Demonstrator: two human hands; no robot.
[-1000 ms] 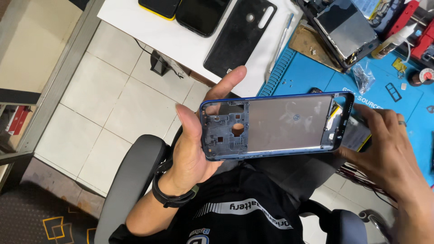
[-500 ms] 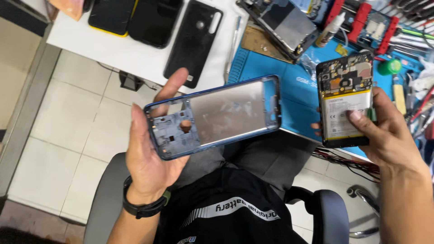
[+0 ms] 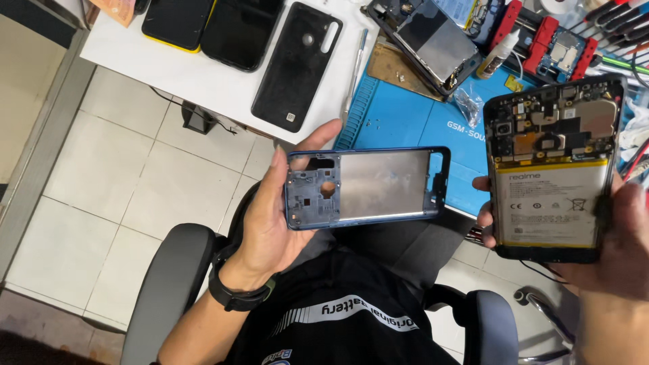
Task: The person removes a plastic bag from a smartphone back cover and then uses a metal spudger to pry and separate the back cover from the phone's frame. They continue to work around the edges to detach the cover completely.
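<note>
Beyond blue mat (image 3: 405,115), opened phone (image 3: 551,169) half hiding right hand (image 3: 618,243)

Phone repair workshop. A blue repair mat (image 3: 412,122) covers the white bench (image 3: 203,81) and serves as landmark. Left of the mat lie three dark phone backs (image 3: 297,64) and a thin metal pry tool (image 3: 355,67). On the mat's far edge sits a stripped phone chassis (image 3: 433,40), a small glue bottle (image 3: 498,53) and red clamps (image 3: 546,34). Right of the mat, screwdrivers (image 3: 618,40). Below the mat, tiled floor (image 3: 122,176) and a grey office chair (image 3: 169,284).
</note>
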